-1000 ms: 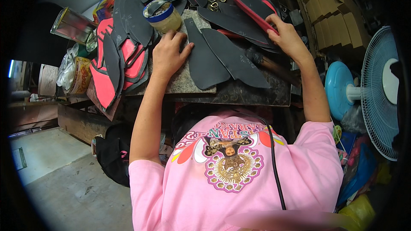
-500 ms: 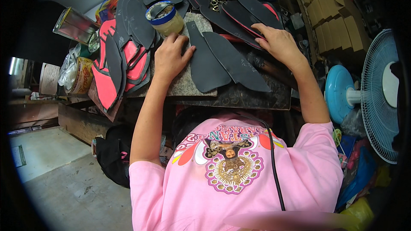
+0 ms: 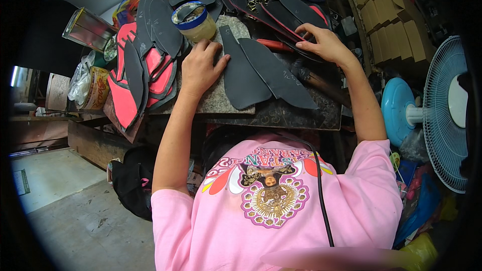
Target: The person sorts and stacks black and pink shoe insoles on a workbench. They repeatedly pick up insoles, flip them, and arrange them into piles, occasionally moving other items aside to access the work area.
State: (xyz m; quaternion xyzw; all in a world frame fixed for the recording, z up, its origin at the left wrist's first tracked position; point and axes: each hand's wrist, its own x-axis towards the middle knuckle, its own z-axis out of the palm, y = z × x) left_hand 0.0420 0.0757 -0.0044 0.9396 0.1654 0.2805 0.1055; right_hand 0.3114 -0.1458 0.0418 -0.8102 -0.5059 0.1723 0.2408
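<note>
Two dark sole-shaped cutouts (image 3: 261, 73) are lying side by side on the stone slab (image 3: 221, 103) at the middle of the cluttered bench, fanning out toward the person from a shared top end. Going from the left, one shiny metal tin (image 3: 86, 30) is sitting at the bench's far corner, with one printed can (image 3: 95, 88) below it, and a stack of pink and black cutouts (image 3: 145, 70), too overlapped to count, is hanging over the bench edge. One round tub with a blue band (image 3: 193, 20) is standing just behind the left hand (image 3: 200, 68), which is pressing flat on the slab with fingers spread, gripping nothing and touching the left edge of the nearer cutout. Farther right, the right hand (image 3: 326, 45) is resting palm down, fingers loosely curled, on a black piece with a red edge (image 3: 281, 20); whether it is pinching it cannot be told. One blue standing fan (image 3: 442, 115) is at the far right.
</note>
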